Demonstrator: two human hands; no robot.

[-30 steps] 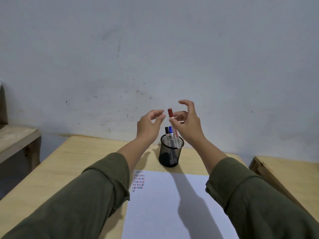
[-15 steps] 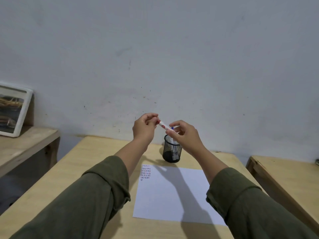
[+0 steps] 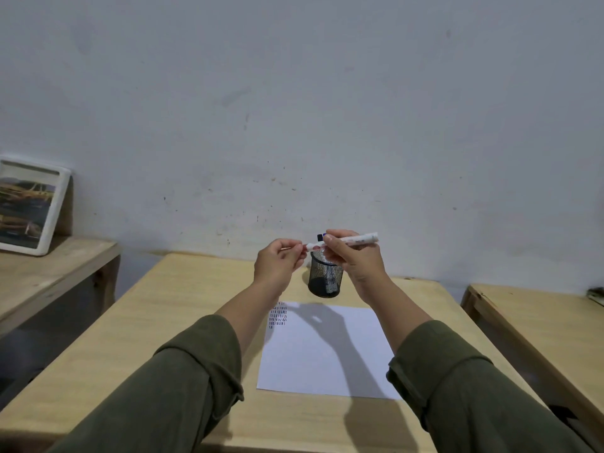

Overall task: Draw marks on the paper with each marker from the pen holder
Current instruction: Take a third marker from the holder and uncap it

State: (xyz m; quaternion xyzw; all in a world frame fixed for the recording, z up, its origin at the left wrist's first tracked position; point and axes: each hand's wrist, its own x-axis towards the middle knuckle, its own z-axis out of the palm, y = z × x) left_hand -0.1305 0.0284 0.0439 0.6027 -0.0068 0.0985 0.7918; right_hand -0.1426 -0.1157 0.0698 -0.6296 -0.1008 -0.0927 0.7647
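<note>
I hold a white marker [image 3: 358,239] level in the air above the black mesh pen holder [image 3: 325,277]. My right hand [image 3: 354,258] grips its barrel. My left hand [image 3: 277,264] pinches the marker's left end, where its red cap is mostly hidden by my fingers. Two more markers, one with a black top and one blue, stick up from the holder behind my right hand. The white paper [image 3: 327,351] lies on the wooden table [image 3: 183,308] in front of the holder, with rows of short marks in its top left corner.
A framed picture [image 3: 31,206] leans on the wall on a low wooden shelf [image 3: 49,273] at the left. Another wooden table [image 3: 539,318] stands to the right, a narrow gap away. The grey wall is just behind the holder.
My right hand lifted the red-capped marker out of the holder and turned it level. My left hand closed on its cap end. The view pulled back and both hands came lower.
</note>
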